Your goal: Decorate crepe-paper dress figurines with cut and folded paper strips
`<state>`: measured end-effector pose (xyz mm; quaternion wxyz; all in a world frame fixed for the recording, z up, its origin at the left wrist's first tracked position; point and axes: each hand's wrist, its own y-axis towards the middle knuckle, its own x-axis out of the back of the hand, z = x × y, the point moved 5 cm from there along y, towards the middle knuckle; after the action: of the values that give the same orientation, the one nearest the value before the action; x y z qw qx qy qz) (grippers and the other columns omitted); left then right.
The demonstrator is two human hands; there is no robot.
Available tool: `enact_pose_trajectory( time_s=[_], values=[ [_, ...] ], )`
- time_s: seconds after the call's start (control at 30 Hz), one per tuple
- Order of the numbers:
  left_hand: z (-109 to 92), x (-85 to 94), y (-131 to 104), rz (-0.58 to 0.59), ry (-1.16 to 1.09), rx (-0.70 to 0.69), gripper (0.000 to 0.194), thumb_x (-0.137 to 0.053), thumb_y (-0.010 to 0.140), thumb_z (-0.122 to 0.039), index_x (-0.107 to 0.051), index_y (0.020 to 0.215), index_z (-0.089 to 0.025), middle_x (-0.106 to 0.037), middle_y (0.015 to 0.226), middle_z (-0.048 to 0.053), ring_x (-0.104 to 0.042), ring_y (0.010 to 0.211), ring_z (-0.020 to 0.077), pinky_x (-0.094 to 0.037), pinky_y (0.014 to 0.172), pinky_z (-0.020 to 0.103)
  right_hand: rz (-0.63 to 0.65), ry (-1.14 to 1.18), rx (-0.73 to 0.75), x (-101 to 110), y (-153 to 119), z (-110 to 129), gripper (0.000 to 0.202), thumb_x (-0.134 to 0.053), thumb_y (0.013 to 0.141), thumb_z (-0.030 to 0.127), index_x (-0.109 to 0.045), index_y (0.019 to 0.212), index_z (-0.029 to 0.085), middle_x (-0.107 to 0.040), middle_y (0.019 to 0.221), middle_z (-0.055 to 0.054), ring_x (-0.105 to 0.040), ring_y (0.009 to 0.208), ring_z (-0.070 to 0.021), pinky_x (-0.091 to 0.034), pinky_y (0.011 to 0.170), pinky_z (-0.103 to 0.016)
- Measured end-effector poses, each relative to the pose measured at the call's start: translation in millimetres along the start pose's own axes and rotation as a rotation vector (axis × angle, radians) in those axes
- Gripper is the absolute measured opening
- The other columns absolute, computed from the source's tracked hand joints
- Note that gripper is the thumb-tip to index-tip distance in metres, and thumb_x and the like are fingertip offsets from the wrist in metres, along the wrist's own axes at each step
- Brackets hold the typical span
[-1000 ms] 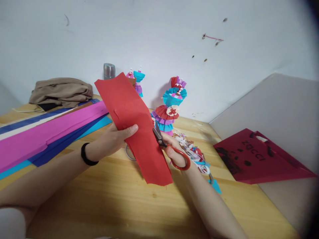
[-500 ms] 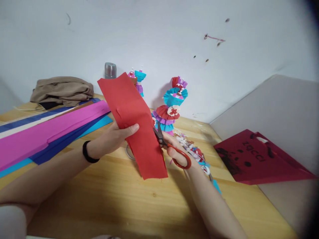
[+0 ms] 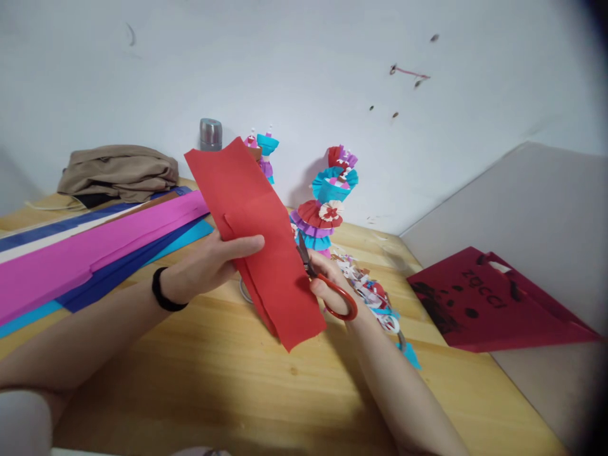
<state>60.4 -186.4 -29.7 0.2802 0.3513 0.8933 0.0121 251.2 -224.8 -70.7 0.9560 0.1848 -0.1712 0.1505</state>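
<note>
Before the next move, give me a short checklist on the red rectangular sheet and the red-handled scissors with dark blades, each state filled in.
1. Left hand gripping the red rectangular sheet, thumb on top: ok.
2. Right hand holding the red-handled scissors with dark blades: ok.
3. Left thumb apart from the blades: ok.
4. Left fingers under the sheet apart from the blades: cannot tell, hidden.
5. Sheet flat: not ok, it bends, held above the pale wooden table.
6. Sheet's right edge between the blades: cannot tell.
</note>
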Motion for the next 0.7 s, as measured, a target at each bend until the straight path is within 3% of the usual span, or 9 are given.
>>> enact_pose_trajectory(
  time_s=[0.13,0.33,0.5,0.6,0.7],
  values=[
    [-7,1.2,0,-0.063,-0.004,-0.025,0.025,-0.07,0.087,-0.031,-0.071,0.108,-0.018,-0.075,0.111,0.008,-0.072,0.096,0.0265,-0.061,0.081,0.036,0.041,-0.036,-0.047,-1,-1,0,0.057,-0.054,0.079,0.078,-0.057,0.088,0.022,-0.046,0.074,0.001,-0.046,0.07,-0.0178,-0.044,0.07,-0.031],
    [-5,4.7,4,-0.122,0.043,-0.084,0.022,-0.07,0.087,-0.025,-0.069,0.108,-0.017,-0.073,0.116,0.009,-0.07,0.105,0.0281,-0.059,0.09,0.039,0.058,-0.026,-0.036,-1,0,4,0.062,-0.051,0.078,0.081,-0.06,0.095,0.022,-0.052,0.077,-0.001,-0.052,0.076,-0.0212,-0.047,0.074,-0.034],
    [-5,3.4,4,-0.05,0.053,-0.04,0.023,-0.067,0.089,-0.024,-0.07,0.111,-0.015,-0.073,0.115,0.011,-0.069,0.106,0.0294,-0.059,0.092,0.041,0.152,-0.002,-0.041,-1,0,8,0.074,-0.056,0.078,0.078,-0.058,0.128,0.023,-0.065,0.112,-0.008,-0.06,0.105,-0.0293,-0.049,0.091,-0.041],
    [-7,3.3,5,-0.02,0.058,-0.011,0.024,-0.065,0.09,-0.023,-0.07,0.112,-0.014,-0.073,0.115,0.012,-0.069,0.106,0.0299,-0.058,0.092,0.042,0.208,0.064,-0.044,-1,-1,14,0.078,-0.063,0.08,0.07,-0.046,0.144,0.027,-0.056,0.139,-0.009,-0.052,0.128,-0.0308,-0.041,0.108,-0.043],
    [-6,6.1,7,0.011,0.044,0.005,0.025,-0.065,0.09,-0.023,-0.07,0.115,-0.017,-0.074,0.115,0.01,-0.07,0.106,0.0291,-0.059,0.091,0.04,0.266,0.074,-0.052,1,-2,16,0.08,-0.068,0.081,0.062,-0.04,0.149,0.028,-0.049,0.148,-0.009,-0.046,0.136,-0.03,-0.035,0.115,-0.043]
  ],
)
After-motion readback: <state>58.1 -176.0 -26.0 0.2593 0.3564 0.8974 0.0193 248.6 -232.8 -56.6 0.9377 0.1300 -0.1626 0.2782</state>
